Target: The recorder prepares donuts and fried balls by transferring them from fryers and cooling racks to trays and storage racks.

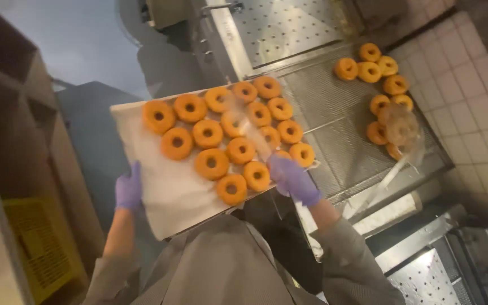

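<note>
I have the tray [159, 197] between my hands, left hand [128, 189] on its left edge, right hand [293, 179] on its right. Doughnuts [232, 135] lie on its far half. More doughnuts [382, 85] sit on the mesh [334, 124] to the right.

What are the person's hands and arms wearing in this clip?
Both hands wear thin purple disposable gloves: the left hand and the right hand. The gloves end at the wrists, leaving a bare stretch of forearm. Loose grey-beige sleeves, of the same fabric as the garment on the body, cover the arms from about mid-forearm up. No watch or markings are visible.
</note>
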